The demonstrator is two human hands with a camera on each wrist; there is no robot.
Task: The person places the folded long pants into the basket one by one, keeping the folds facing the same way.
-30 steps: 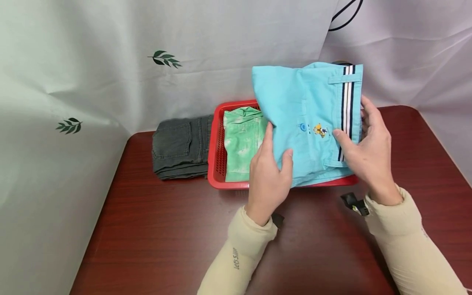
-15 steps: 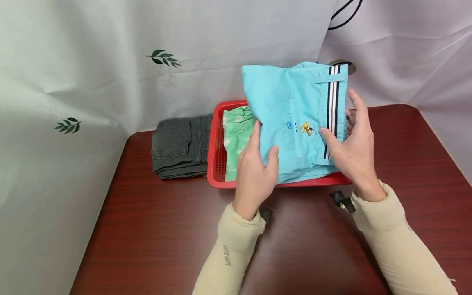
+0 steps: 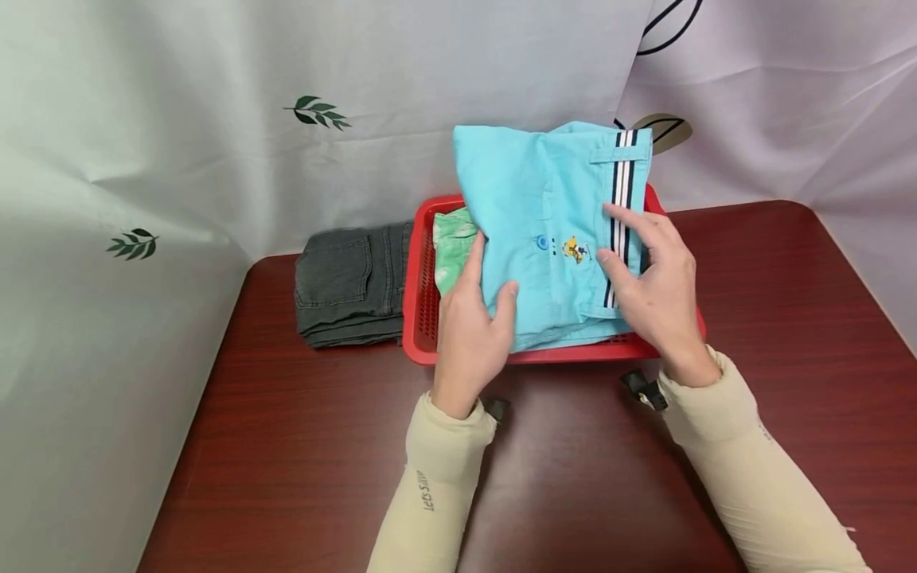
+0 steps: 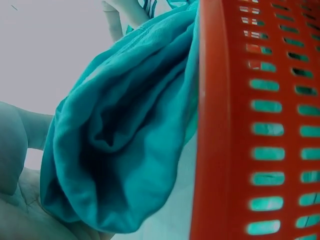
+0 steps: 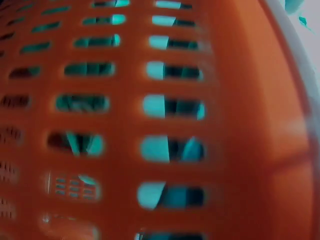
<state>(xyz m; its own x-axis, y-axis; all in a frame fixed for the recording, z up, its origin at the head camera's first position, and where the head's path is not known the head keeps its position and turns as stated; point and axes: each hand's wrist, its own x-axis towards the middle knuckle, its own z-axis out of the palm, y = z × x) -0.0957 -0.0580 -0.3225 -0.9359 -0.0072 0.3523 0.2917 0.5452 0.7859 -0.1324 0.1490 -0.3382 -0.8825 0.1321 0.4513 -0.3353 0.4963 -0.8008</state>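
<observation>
A folded pair of light blue pants [image 3: 512,199], with a striped waistband and small embroidered figures, lies over the red basket [image 3: 573,352]. My left hand [image 3: 473,334] holds its left side, thumb over the front; some fingers are hidden. In the left wrist view, the rolled edge of the pants [image 4: 120,165] rests against that hand [image 4: 25,200], beside the basket's slotted wall [image 4: 215,125]. My right hand [image 3: 662,282] touches the waistband, index finger and thumb on its front. Green-and-white folded clothing [image 3: 451,243] shows under the pants.
Dark grey folded jeans [image 3: 344,278] lie directly left of the basket on the reddish wooden table [image 3: 301,454]. White curtain [image 3: 401,72] hangs behind. The basket's slotted wall [image 5: 125,125] fills most of the right wrist view.
Both hands and the pants have shifted left over the basket, covering more of the green clothing. The right index finger has come from behind the waistband onto its front.
</observation>
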